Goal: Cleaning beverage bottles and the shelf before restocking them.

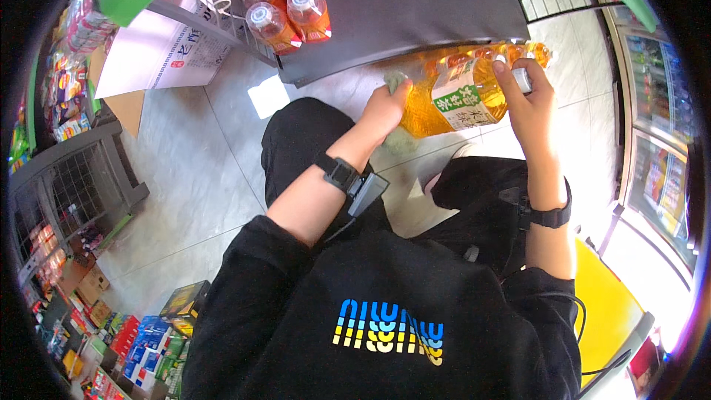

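A large plastic bottle of amber drink (455, 97) with a green and white label lies tilted between my two hands. My right hand (525, 86) grips it at the neck, by the pale cap. At the bottle's base, my left hand (387, 108) holds a greenish cloth (401, 141), which hangs below the hand and shows above it too. Just beyond the bottle, a row of amber bottles (541, 55) lines the edge of a dark shelf. Several orange drink bottles (305, 11) stand together on that shelf at the upper left.
The dark shelf (411, 5) spans the top. A wire rack and a white printed carton (161, 53) are at the left. Glass-door coolers (658, 83) line the right side. Boxed goods (147, 350) fill the lower left, and a yellow panel (602, 311) is at the lower right.
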The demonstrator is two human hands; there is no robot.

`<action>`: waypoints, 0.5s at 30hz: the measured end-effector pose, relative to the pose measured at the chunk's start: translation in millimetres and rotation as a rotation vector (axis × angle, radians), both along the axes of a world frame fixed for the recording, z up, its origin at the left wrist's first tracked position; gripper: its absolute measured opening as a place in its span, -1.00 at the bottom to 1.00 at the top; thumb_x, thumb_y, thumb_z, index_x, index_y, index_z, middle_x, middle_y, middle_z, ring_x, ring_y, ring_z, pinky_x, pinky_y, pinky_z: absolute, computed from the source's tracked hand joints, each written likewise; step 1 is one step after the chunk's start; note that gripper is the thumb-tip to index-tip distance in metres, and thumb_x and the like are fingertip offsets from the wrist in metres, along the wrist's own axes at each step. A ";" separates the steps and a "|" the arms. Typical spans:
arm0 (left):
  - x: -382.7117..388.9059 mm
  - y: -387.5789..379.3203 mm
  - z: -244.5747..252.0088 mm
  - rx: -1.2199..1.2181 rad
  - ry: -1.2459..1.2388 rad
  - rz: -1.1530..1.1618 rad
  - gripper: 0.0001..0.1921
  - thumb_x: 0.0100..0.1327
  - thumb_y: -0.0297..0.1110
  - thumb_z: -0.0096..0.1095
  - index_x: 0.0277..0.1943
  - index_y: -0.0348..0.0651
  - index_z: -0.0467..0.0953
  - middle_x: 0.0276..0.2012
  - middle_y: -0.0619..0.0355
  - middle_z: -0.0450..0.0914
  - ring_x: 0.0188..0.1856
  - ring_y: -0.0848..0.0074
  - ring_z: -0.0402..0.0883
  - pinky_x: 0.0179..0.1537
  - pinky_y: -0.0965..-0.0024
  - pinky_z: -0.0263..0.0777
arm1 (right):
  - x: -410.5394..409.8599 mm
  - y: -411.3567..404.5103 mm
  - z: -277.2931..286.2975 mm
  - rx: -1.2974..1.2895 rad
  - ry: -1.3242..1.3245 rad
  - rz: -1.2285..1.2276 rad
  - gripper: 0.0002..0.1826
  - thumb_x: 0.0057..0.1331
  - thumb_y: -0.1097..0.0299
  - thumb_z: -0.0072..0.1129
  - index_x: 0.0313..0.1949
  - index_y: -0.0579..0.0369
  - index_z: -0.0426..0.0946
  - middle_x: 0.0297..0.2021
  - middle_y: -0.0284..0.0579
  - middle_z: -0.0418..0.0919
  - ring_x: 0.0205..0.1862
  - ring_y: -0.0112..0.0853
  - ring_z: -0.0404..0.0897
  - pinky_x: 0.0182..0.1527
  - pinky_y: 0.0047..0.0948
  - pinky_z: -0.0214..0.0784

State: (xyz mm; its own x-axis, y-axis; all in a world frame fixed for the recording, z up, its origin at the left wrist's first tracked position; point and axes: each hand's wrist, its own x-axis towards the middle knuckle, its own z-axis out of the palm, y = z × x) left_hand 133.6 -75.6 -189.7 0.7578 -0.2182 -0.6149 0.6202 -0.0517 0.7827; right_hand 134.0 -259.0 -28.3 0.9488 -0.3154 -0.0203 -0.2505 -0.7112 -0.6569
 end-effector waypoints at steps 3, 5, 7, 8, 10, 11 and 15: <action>-5.7 -3.4 -9.5 0.166 -0.112 -0.026 -0.47 0.32 0.00 -0.03 -0.14 -0.47 0.48 -0.27 -0.14 0.60 -0.20 0.28 0.59 -0.18 0.30 0.39 | 12.6 -19.5 -17.1 0.017 -0.149 0.057 -0.60 0.12 0.06 0.26 -0.34 0.21 0.51 -0.59 -0.14 0.48 -0.52 -0.49 0.39 -0.42 -0.49 0.27; -4.6 2.2 3.6 0.220 -0.203 -0.025 -0.47 0.34 0.02 -0.11 -0.13 -0.41 0.48 -0.23 -0.25 0.58 -0.09 0.10 0.56 -0.11 0.23 0.37 | 23.8 -22.8 -24.4 0.013 -0.221 0.089 -0.62 0.10 0.13 0.27 -0.37 0.27 0.52 -0.49 -0.09 0.51 -0.43 -0.49 0.43 -0.34 -0.50 0.30; -2.4 7.7 21.1 0.228 -0.243 0.024 -0.47 0.34 0.03 -0.13 -0.11 -0.40 0.47 -0.22 -0.23 0.58 -0.10 0.10 0.56 -0.11 0.22 0.36 | 38.3 -14.7 -16.9 0.056 -0.209 0.087 -0.64 0.10 0.18 0.28 -0.35 0.30 0.51 -0.46 -0.12 0.52 -0.42 -0.49 0.43 -0.33 -0.50 0.31; -0.4 5.3 12.2 0.163 -0.227 0.126 -0.47 0.32 0.05 -0.13 -0.14 -0.40 0.44 -0.30 -0.26 0.56 -0.14 -0.05 0.53 -0.12 0.13 0.35 | 50.6 -7.2 -9.5 0.092 -0.203 0.082 -0.66 0.10 0.22 0.27 -0.32 0.30 0.50 -0.46 -0.13 0.52 -0.43 -0.50 0.43 -0.33 -0.50 0.32; -3.5 7.3 8.1 0.121 -0.241 0.177 -0.48 0.32 0.04 -0.11 -0.11 -0.39 0.43 -0.29 -0.24 0.56 -0.14 -0.03 0.53 -0.12 0.14 0.36 | 70.8 6.8 0.8 0.104 -0.227 0.126 -0.67 0.10 0.26 0.27 -0.28 0.29 0.50 -0.45 -0.14 0.52 -0.44 -0.49 0.43 -0.32 -0.49 0.33; -6.2 9.7 7.0 0.079 -0.244 0.197 -0.49 0.32 0.02 -0.10 -0.09 -0.39 0.41 -0.28 -0.23 0.57 -0.15 -0.01 0.54 -0.13 0.15 0.36 | 84.5 13.7 0.9 0.084 -0.266 0.185 -0.67 0.10 0.26 0.27 -0.28 0.28 0.50 -0.44 -0.13 0.52 -0.43 -0.48 0.44 -0.32 -0.48 0.34; -14.0 9.5 31.2 0.047 -0.234 0.203 -0.54 0.31 -0.01 -0.07 -0.05 -0.32 0.41 -0.23 -0.18 0.57 -0.12 0.05 0.55 -0.10 0.19 0.37 | 147.2 15.7 -26.0 -0.001 -0.297 0.397 -0.68 0.12 0.23 0.27 -0.27 0.24 0.50 -0.45 -0.08 0.53 -0.40 -0.41 0.50 -0.27 -0.45 0.38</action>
